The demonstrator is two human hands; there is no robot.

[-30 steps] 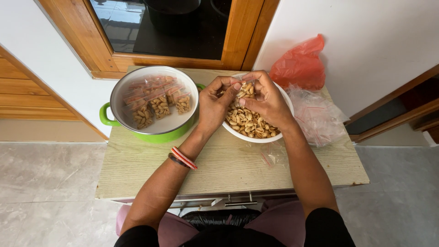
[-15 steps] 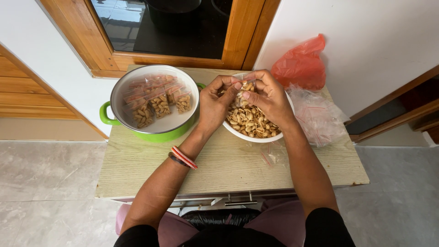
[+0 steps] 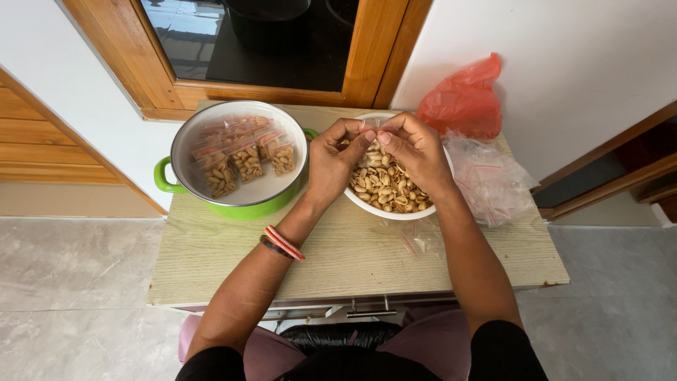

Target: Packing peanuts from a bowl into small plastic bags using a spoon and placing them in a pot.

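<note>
We sit at a small pale wood-grain surface pushed into a corner, a white wall to the right, a wood-framed window straight ahead and grey floor tiles on both sides. Our left hand and right hand meet over the far side of a white bowl heaped with peanuts. Both are closed in a pinch, thumbs and forefingers on the top edge of a small clear bag that hangs between them just above the nuts, partly filled.

We judge the bag light, thin and limp, with slick film that will slide unless we hold it at the stiffer sealing strip along its mouth, one pinch at each end. Held lower down, it would sag and could spill. The nuts inside are small and loose and would roll if it tips.

To the left, touching or nearly touching the bowl, stands a green pot with a white inside, holding several filled bags laid in rows. There is open room in its nearer half. To the right lies a heap of empty clear bags, and behind it a red plastic bag against the wall.

The surface is crowded at the back and bare toward us. Its right and near edges are open drops to the floor, and the wall limits any sweep to the right.
</note>
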